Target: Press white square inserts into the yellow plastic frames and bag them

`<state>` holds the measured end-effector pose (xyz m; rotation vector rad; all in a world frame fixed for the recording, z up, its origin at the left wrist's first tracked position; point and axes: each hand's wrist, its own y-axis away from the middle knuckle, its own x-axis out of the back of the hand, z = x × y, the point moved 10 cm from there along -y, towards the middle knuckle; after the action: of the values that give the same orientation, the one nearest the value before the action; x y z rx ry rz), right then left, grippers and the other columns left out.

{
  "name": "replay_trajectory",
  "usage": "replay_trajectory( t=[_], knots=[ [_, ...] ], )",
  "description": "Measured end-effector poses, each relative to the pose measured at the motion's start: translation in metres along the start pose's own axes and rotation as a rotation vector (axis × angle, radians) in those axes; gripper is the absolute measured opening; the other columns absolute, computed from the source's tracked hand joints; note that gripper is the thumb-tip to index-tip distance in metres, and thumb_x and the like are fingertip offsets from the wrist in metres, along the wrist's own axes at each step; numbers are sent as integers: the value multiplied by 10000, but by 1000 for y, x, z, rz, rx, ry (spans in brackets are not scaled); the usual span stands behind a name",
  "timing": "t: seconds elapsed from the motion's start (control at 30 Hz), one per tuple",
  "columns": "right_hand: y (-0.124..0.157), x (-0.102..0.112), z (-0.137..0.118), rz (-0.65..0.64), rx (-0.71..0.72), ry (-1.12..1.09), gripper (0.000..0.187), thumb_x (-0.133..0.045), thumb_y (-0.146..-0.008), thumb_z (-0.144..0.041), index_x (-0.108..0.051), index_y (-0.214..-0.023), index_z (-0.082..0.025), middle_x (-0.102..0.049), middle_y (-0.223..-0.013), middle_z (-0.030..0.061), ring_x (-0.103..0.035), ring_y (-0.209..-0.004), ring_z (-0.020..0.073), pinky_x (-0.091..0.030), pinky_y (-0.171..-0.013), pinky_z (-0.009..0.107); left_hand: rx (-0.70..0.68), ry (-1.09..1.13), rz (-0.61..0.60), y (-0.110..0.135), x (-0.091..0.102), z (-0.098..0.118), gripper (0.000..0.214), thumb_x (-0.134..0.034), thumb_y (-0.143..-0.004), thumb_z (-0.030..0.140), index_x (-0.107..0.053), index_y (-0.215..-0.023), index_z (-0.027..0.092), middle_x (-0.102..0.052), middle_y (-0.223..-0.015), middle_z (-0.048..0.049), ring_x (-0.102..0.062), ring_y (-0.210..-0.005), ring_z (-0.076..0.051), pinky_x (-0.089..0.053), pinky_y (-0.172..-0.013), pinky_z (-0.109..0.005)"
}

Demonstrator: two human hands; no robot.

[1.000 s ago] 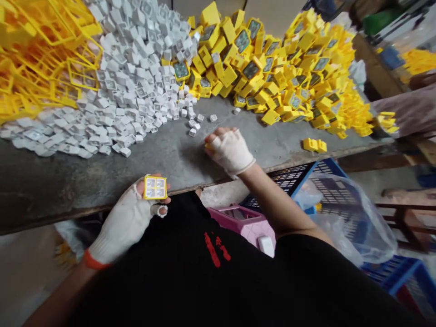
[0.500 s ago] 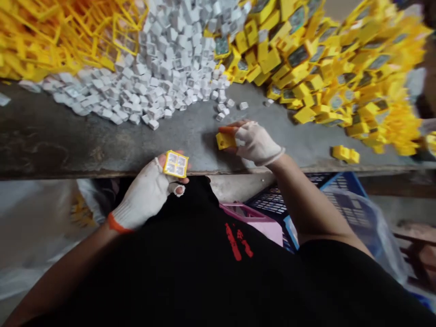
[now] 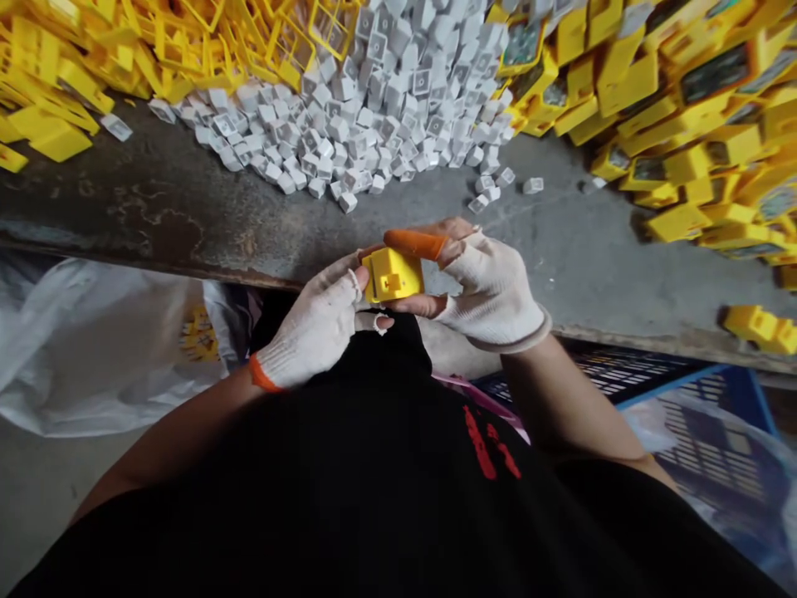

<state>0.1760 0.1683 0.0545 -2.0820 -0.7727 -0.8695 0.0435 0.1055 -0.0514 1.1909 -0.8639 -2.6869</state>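
Just in front of my body, both hands meet at a small yellow plastic housing (image 3: 394,274) with a notched slot in its visible face. My left hand (image 3: 317,324), in a white fingerless glove with an orange cuff, is closed with its thumb on the housing's left side. My right hand (image 3: 495,286), gloved too and with an orange cover on one finger, grips the same housing from the top and right. The yellow frame with white squares is hidden now; I cannot tell whether it sits against the housing.
Small white plastic cubes (image 3: 367,124) lie heaped on the grey metal table (image 3: 249,224). Yellow open frames (image 3: 230,41) pile up at the back left, yellow housings (image 3: 678,124) at the right. Below the edge are a white plastic bag (image 3: 112,349) and a blue crate (image 3: 703,415).
My right hand has brought the yellow housing left to my left hand. The left hand's white-squared frame has gone out of sight. The camera view has turned and shifted left.
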Motion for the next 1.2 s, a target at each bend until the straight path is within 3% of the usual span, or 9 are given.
replay_trajectory(
  t=[0.17, 0.43, 0.63, 0.73, 0.87, 0.93, 1.07, 1.13, 1.2],
  knots=[
    [5, -3, 1, -5, -39, -60, 640, -702, -1125, -725, -732, -1639, -344, -846, -1391, 110, -825, -1245, 308, -708, -1117, 522, -49, -14, -13, 1, -3, 4, 239, -883, -1038, 265, -845, -1264, 197, -889, -1250, -103, -887, -1170, -347, -749, -740, -338],
    [4, 5, -16, 41, 72, 37, 564, -693, -1163, -630, -722, -1647, -343, -871, -1338, 113, -850, -1141, 297, -729, -989, 502, -182, -92, -80, 7, -7, 14, 420, -1061, -867, 428, -879, -1152, 180, -888, -1185, -124, -857, -1228, -392, -786, -875, -465],
    [7, 11, -37, 140, 227, 47, 593, -718, -1181, -460, -601, -1749, -334, -889, -1346, 93, -849, -1069, 277, -707, -895, 468, -235, -180, -61, 15, -2, 15, 404, -1030, -892, 450, -901, -1160, 178, -888, -1254, -144, -848, -1259, -394, -770, -937, -462],
    [9, 0, -37, 119, 167, 81, 564, -689, -1190, -472, -609, -1744, -405, -886, -1386, 73, -850, -1119, 298, -699, -942, 507, -267, -293, -44, 21, 1, 23, 406, -957, -948, 475, -905, -1239, 197, -891, -1300, -122, -859, -1222, -373, -757, -928, -443],
    [2, -41, -32, -53, 20, 214, 384, -568, -1236, -438, -803, -1529, -356, -873, -1450, 109, -830, -1258, 307, -679, -1019, 522, -390, -737, 101, 30, 4, 53, 423, -937, -904, 323, -888, -1316, 241, -902, -1338, -37, -828, -1309, -353, -692, -1065, -391],
    [-8, -63, -16, -152, -93, 92, 415, -709, -1174, -532, -803, -1518, -320, -839, -1517, 140, -811, -1296, 313, -670, -1101, 527, -444, -887, 229, 34, 9, 69, 308, -916, -885, 298, -892, -1187, 247, -914, -1242, -59, -839, -1253, -348, -688, -1054, -381],
    [-25, -74, 38, -129, -455, -617, 786, -1031, -822, -745, -816, -1364, -217, -876, -1301, 103, -838, -1166, 280, -697, -1045, 408, -508, -967, 287, 31, 19, 83, 383, -954, -832, 380, -859, -1187, 273, -900, -1199, -91, -847, -1112, -385, -701, -962, -416],
    [-29, -74, 42, -133, -540, -932, 769, -1061, -736, -782, -824, -1195, -213, -873, -1118, 47, -842, -1060, 252, -698, -976, 360, -552, -1012, 279, 31, 25, 86, 372, -931, -881, 424, -852, -1224, 303, -887, -1248, -83, -832, -1184, -406, -694, -1033, -450],
    [-35, -69, 35, -95, -521, -1066, 761, -1117, -636, -754, -816, -1081, -216, -848, -1037, 26, -828, -1018, 238, -685, -983, 346, -627, -1068, 266, 35, 26, 91, 354, -898, -937, 456, -844, -1264, 333, -872, -1303, -65, -811, -1255, -404, -668, -1121, -462]
  ],
)
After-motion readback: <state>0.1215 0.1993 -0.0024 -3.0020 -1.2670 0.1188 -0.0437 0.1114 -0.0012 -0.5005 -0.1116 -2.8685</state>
